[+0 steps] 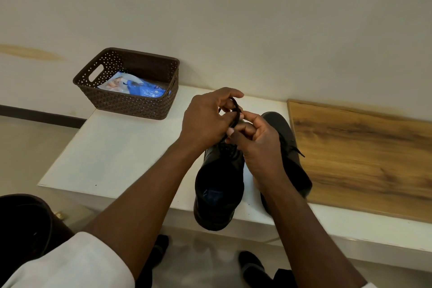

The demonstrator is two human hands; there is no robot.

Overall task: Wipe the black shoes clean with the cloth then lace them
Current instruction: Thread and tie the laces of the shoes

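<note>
- Clearly, the lace [236, 112] is the thing being worked: it is judged to be light, limp and thin, with no stiffness of its own, so any loop formed in it must be kept pinched or it will probably collapse.
- A slight slipperiness is to be expected of such a cord; a firm pinch close to the crossing point, not far out along the ends, is judged the best hold.
- The left shoe [218, 184] is seen directly below both hands, its toe pointing away from the person and its heel overhanging the bench [121, 154] edge on the near side.
- The right shoe [286, 128] lies just beyond and to the outside of the right hand, with a loose lace end trailing from it toward the wooden board [362, 154].
- Both shoes are judged fairly stiff and heavy enough to stay put while the lace is pulled.
- The left hand [205, 121] is held above the shoe's throat, knuckles up, its thumb and fingers curled around a loop of lace.
- The right hand [257, 140] is set just beside it, touching it, its fingers curled in and pinching the lace at the lower side of the loop.
- Both forearms are extended from the near side and converge over the shoe.
- A brown basket [131, 103] holding a blue packet [138, 87] stands well apart, beyond the left hand.
- No cloth can be made out.
</note>
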